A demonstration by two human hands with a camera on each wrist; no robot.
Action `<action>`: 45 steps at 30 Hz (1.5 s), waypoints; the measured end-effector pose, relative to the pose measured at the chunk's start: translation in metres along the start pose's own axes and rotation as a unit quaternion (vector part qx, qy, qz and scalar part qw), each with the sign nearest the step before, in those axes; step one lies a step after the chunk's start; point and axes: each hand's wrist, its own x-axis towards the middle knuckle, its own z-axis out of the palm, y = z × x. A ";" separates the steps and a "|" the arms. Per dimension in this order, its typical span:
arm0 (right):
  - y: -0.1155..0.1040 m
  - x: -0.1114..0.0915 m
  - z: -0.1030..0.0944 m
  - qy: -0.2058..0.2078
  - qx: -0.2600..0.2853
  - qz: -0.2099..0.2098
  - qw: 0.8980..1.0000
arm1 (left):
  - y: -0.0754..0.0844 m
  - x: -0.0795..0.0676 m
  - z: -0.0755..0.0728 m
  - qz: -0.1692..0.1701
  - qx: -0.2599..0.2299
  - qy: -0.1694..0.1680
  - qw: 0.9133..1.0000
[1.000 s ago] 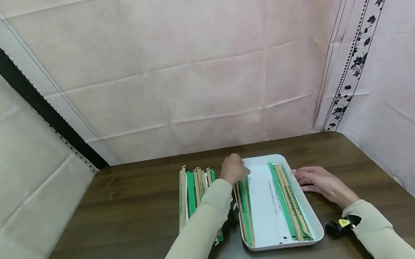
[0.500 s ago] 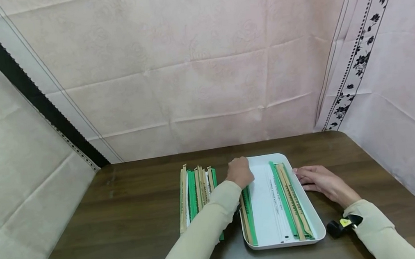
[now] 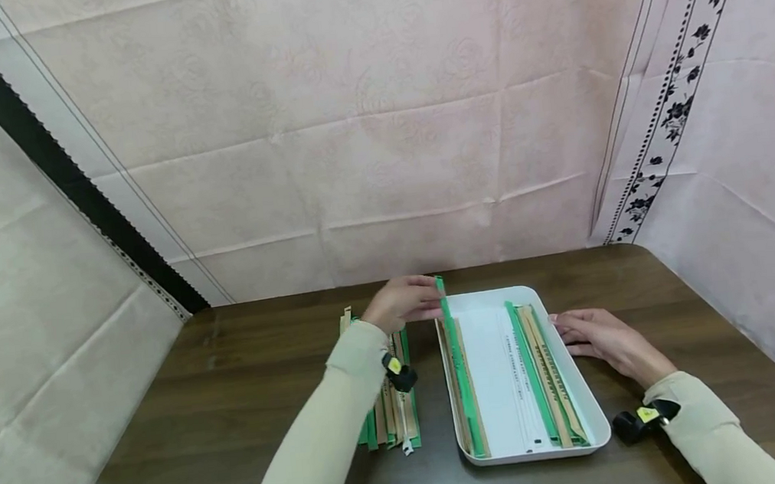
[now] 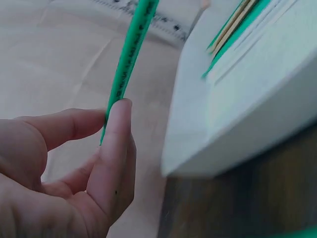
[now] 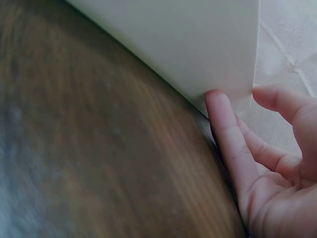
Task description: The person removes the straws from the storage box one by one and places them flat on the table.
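Note:
My left hand (image 3: pixel 403 302) pinches a slim green printed packet (image 4: pixel 130 54) between thumb and fingers by its far end. That end is raised over the far left corner of a white tray (image 3: pixel 538 458); the packet slants down along the tray's left side. Tan packets lie beneath and beside it. At the tray's right, a green packet (image 3: pixel 531 375), tan packets (image 3: pixel 545 370) and a white printed packet (image 3: pixel 515 377) lie lengthwise. My right hand (image 3: pixel 604 342) touches the tray's right side, its fingertips against the outer wall and rim in the right wrist view.
Left of the tray, a row of green, tan and white packets (image 3: pixel 403 417) lies on the brown wooden table (image 3: pixel 236 409), partly hidden by my left arm. Pale cloth (image 3: pixel 380 158) hangs behind the table and at both sides. A black wrist camera (image 3: pixel 401 377) sits on each cuff.
My left hand has moved left from the tray's upper left edge and turned, now with a green packet's end lifted in its fingers. My right hand stays at the tray's right side.

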 end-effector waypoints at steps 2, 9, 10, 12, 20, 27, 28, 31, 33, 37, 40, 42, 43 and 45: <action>0.000 0.000 -0.001 0.001 -0.002 0.001 1.000 | 0.003 -0.004 -0.016 -0.002 -0.007 0.007 1.000; 0.001 -0.001 -0.008 0.002 -0.013 0.005 1.000 | -0.002 -0.013 -0.064 -0.021 -0.005 0.050 0.999; 0.002 -0.001 -0.009 0.003 -0.014 0.005 1.000 | -0.004 -0.014 -0.069 -0.022 0.001 0.058 0.998; 0.002 -0.004 -0.011 0.005 -0.019 0.007 1.000 | -0.011 -0.014 -0.079 -0.025 0.020 0.079 0.996; 0.006 -0.005 -0.013 0.007 -0.016 0.012 1.000 | -0.049 -0.017 -0.096 0.008 0.123 0.178 0.976; 0.009 -0.004 -0.012 0.006 -0.011 0.014 1.000 | -0.059 -0.017 -0.087 0.012 0.192 0.217 0.957; 0.009 -0.004 -0.012 0.006 -0.011 0.013 1.000 | -0.060 -0.017 -0.087 0.010 0.200 0.218 0.955; 0.007 -0.003 -0.011 0.004 -0.013 0.011 1.000 | -0.058 -0.017 -0.087 0.018 0.216 0.221 0.951; 0.005 -0.003 -0.011 0.003 -0.016 0.009 1.000 | -0.054 -0.019 -0.088 0.035 0.223 0.221 0.949; 0.000 -0.001 -0.010 -0.002 -0.014 0.007 1.000 | -0.041 -0.024 -0.085 0.083 0.247 0.212 0.942; -0.002 0.000 -0.007 -0.006 -0.009 0.005 1.000 | -0.025 -0.031 -0.073 0.097 0.273 0.195 0.937; -0.003 0.001 -0.005 -0.008 -0.007 0.004 1.000 | -0.013 -0.034 -0.059 0.094 0.292 0.175 0.936; -0.003 0.002 -0.004 -0.007 -0.005 0.005 1.000 | -0.007 -0.035 -0.051 0.088 0.302 0.161 0.936; -0.002 0.002 -0.002 -0.007 -0.002 0.006 1.000 | 0.004 -0.036 -0.035 0.073 0.313 0.130 0.938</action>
